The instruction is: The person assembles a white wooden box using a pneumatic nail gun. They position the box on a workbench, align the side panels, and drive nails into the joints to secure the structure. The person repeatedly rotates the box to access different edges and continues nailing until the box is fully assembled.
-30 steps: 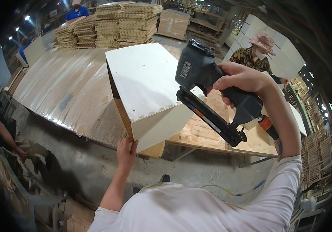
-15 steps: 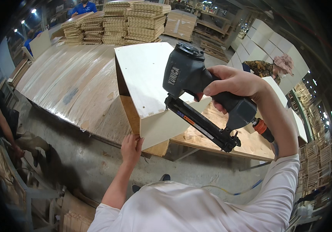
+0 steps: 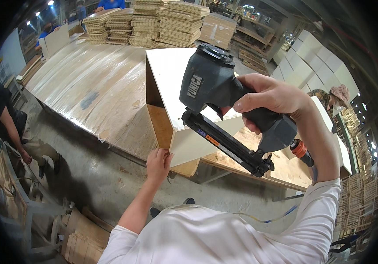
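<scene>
Pneumatic stapler (image 3: 222, 83), black, sits just off the middle of the view toward 2 o'clock, tilted in front of the white box (image 3: 173, 88). Can't tell from this angle how much gap there is between the two. Right hand (image 3: 270, 94) is wrapped snugly around the grip, thumb over the top, index finger looking like it's at the trigger. Left hand (image 3: 158, 165), at 8 o'clock from the tool, is curled with fingertips nipping the box's near lower corner, by the table (image 3: 292, 174) edge.

Handling-wise, I'd guess the stapler is fairly heavy, rigid and top-heavy, so that mid-grip hold makes sense. Grab it there, not by the slim magazine. The orange hose coupling (image 3: 300, 148) at 4 o'clock probably tugs on the wrist a bit too. The box looks stiff and lightish for its bulk, with smooth panels that could slide under a palm. Edges and corners seem the best holds, though they'd likely chip if knocked.
</scene>
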Demonstrator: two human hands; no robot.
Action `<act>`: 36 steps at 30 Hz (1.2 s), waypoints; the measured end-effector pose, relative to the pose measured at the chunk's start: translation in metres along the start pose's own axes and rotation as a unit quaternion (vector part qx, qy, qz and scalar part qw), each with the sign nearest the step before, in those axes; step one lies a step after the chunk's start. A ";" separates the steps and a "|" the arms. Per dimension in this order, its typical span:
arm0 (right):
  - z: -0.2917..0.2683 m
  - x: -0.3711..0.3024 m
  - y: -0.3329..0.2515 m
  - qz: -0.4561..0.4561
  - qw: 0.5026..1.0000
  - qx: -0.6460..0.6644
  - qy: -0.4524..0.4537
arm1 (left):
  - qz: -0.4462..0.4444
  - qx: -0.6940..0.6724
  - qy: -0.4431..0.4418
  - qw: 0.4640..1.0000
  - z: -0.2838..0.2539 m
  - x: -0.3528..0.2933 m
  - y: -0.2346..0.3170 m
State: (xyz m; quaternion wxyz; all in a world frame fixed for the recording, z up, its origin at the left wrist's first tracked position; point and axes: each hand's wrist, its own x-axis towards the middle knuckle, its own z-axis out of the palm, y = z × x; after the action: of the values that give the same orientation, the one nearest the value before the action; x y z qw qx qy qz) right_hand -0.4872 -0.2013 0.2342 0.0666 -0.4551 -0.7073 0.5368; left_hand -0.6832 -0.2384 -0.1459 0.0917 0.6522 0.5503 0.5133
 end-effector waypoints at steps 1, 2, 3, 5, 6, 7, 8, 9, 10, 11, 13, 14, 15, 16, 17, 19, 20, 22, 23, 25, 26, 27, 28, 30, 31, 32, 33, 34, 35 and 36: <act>0.001 0.002 -0.001 0.007 1.000 -0.005 -0.002 | -0.001 -0.003 0.001 1.000 0.001 0.000 0.000; 0.001 0.005 0.000 0.014 1.000 -0.009 -0.004 | -0.001 -0.005 0.001 1.000 0.001 0.000 0.000; 0.001 0.007 0.002 0.021 1.000 -0.012 -0.005 | -0.002 -0.008 0.001 1.000 0.000 0.000 0.000; 0.000 0.013 0.005 0.014 1.000 -0.018 -0.014 | 0.001 -0.005 0.002 1.000 0.000 0.000 -0.002; 0.000 0.014 0.006 0.011 1.000 -0.021 -0.018 | 0.004 -0.005 0.002 1.000 0.001 0.000 -0.003; 0.000 0.012 0.006 0.012 1.000 -0.024 -0.009 | -0.011 -0.016 -0.020 1.000 0.002 -0.002 -0.005; -0.001 0.008 0.005 0.011 1.000 -0.029 -0.002 | -0.025 -0.024 -0.039 0.999 0.001 -0.005 -0.010; -0.002 0.003 0.005 0.010 0.999 -0.032 0.006 | -0.038 -0.033 -0.059 0.997 0.001 -0.007 -0.015; -0.004 -0.004 0.007 0.001 1.000 -0.017 0.020 | -0.051 -0.065 -0.090 0.993 0.003 -0.007 -0.020; -0.008 -0.012 0.011 -0.011 0.999 -0.002 0.031 | -0.064 -0.094 -0.119 0.986 0.006 -0.008 -0.028; -0.016 -0.030 0.023 -0.026 0.997 0.017 0.069 | -0.118 -0.172 -0.160 0.965 0.013 -0.014 -0.038; -0.022 -0.043 0.031 -0.029 0.994 0.019 0.101 | -0.154 -0.223 -0.170 0.947 0.020 -0.015 -0.043; -0.028 -0.056 0.040 -0.032 0.991 0.020 0.132 | -0.189 -0.274 -0.180 0.925 0.024 -0.015 -0.043; -0.035 -0.068 0.055 -0.040 0.983 0.032 0.176 | -0.220 -0.302 -0.194 0.907 0.028 -0.016 -0.041; -0.041 -0.081 0.078 -0.045 0.972 0.044 0.224 | -0.247 -0.332 -0.212 0.886 0.033 -0.015 -0.034; -0.050 -0.098 0.114 -0.077 0.947 0.071 0.302 | -0.274 -0.357 -0.226 0.864 0.039 -0.015 -0.034; -0.056 -0.101 0.135 -0.084 0.939 0.074 0.325 | -0.277 -0.354 -0.221 0.866 0.042 -0.022 -0.045; -0.065 -0.102 0.185 -0.042 0.912 0.073 0.401 | -0.306 -0.315 -0.211 0.873 0.051 -0.024 -0.049; -0.069 -0.098 0.216 -0.045 0.905 0.075 0.416 | -0.286 -0.312 -0.193 0.885 0.051 -0.025 -0.047; -0.071 -0.077 0.280 -0.015 0.898 0.090 0.430 | -0.246 -0.299 -0.149 0.910 0.049 -0.028 -0.043; -0.068 -0.065 0.315 -0.001 0.884 0.071 0.461 | -0.278 -0.285 -0.160 0.903 0.047 -0.025 -0.029; -0.063 -0.049 0.338 0.012 0.891 0.092 0.444 | -0.259 -0.240 -0.161 0.922 0.041 -0.030 -0.025; -0.060 -0.040 0.368 0.027 0.889 0.084 0.450 | -0.238 -0.236 -0.152 0.930 0.043 -0.032 -0.010; -0.053 -0.033 0.426 0.016 0.882 0.080 0.464 | -0.237 -0.214 -0.186 0.929 0.039 -0.025 0.038; -0.046 -0.024 0.436 0.019 0.881 0.126 0.456 | -0.203 -0.202 -0.183 0.940 0.027 -0.019 0.062; -0.043 -0.020 0.446 0.034 0.889 0.137 0.435 | -0.166 -0.191 -0.184 0.950 0.015 -0.007 0.086; -0.037 -0.013 0.448 0.043 0.889 0.154 0.428 | -0.134 -0.175 -0.187 0.957 0.000 0.003 0.109; -0.034 -0.010 0.454 0.043 0.890 0.169 0.421 | -0.153 -0.193 -0.184 0.951 -0.013 0.017 0.131; -0.033 -0.007 0.459 0.066 0.897 0.163 0.407 | -0.172 -0.212 -0.182 0.945 -0.028 0.034 0.152; -0.033 -0.003 0.467 0.070 0.898 0.167 0.402 | -0.190 -0.232 -0.179 0.937 -0.041 0.051 0.169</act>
State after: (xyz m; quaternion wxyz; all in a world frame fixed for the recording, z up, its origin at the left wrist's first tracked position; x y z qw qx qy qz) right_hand -0.1989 -0.1763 -0.1334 0.3826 -0.6627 -0.4865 0.4217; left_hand -0.6162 -0.2787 0.0171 0.4330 0.5772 0.5044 0.4743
